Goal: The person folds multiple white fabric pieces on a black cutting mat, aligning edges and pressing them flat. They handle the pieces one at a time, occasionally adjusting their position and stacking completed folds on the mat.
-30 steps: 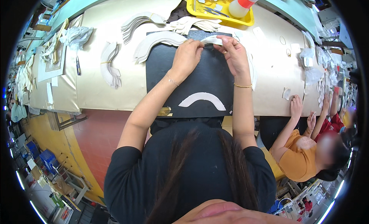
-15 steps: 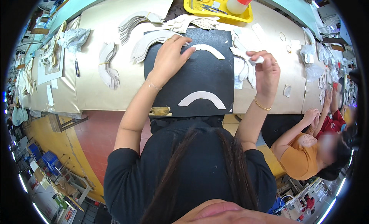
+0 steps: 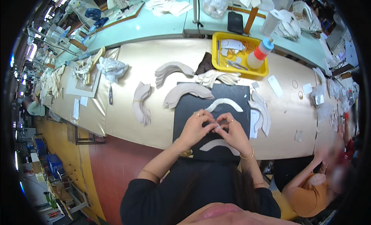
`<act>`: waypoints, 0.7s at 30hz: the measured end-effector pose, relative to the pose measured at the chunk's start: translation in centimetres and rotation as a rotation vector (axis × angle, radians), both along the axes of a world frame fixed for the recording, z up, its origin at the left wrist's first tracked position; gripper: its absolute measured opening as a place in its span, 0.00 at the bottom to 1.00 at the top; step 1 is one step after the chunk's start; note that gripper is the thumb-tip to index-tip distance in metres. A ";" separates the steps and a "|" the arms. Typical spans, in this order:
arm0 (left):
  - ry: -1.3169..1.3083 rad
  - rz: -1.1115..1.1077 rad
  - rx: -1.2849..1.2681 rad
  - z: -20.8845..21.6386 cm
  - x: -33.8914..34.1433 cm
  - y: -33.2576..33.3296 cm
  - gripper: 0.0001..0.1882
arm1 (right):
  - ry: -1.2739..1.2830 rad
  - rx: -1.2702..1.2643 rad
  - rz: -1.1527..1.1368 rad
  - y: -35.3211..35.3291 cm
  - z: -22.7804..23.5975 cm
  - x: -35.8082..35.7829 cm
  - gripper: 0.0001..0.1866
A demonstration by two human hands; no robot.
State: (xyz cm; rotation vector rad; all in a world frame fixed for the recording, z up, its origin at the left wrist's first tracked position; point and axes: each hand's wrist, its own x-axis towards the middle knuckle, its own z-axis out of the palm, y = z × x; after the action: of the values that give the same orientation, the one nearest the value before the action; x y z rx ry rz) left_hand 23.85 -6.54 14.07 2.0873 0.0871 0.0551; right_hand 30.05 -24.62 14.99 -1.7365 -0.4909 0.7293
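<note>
Over the black board (image 3: 185,116), my left hand (image 3: 197,128) and my right hand (image 3: 235,135) meet, fingertips pinched together. Something small and pale shows between them; its kind cannot be made out. Just beyond my fingers lies a white curved fabric piece (image 3: 226,102), arched like a collar band. A second, pinkish-white curved piece (image 3: 218,144) lies nearer to me, partly covered by my right hand. At the board's far left corner rests a stack of pale curved pieces (image 3: 187,94). More white curved pieces (image 3: 261,113) overlap at the board's right edge.
Beyond the board stands a yellow tray (image 3: 240,71) with a bottle, snips and rubber bands. Further bundles of curved pieces (image 3: 142,105) lie to the left, near a pen (image 3: 110,94) and a plastic bag (image 3: 112,69). Another person in an orange top (image 3: 309,196) sits at the right.
My right hand has come left from beside the board, and my left hand has left the stack; they now meet over the board. The view has tilted up toward the far tables.
</note>
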 end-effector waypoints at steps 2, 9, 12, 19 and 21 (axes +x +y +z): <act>-0.037 0.008 0.015 0.2 -0.1 -0.1 0.07 | -0.048 -0.006 -0.037 0.2 0.3 0.0 0.19; 0.161 0.114 -0.511 0.3 -0.8 0.5 0.06 | -0.026 -0.088 -0.020 -1.5 0.0 0.8 0.13; 0.142 0.108 -0.664 -0.4 -1.0 0.7 0.06 | -0.006 -0.118 -0.058 -2.3 -0.4 0.7 0.11; 0.212 0.006 -0.583 -0.4 -1.9 0.2 0.16 | -0.128 -0.122 -0.073 -3.3 -1.6 0.3 0.10; 0.176 -0.024 -0.527 -0.3 -2.1 -0.3 0.18 | -0.174 -0.135 -0.061 -3.6 -2.0 0.4 0.10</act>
State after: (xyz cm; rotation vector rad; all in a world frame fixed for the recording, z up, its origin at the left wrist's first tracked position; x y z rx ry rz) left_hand 21.76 -6.81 13.74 1.5618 0.1650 -0.1523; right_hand 30.41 -28.23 13.02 -1.9439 -0.5142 0.5822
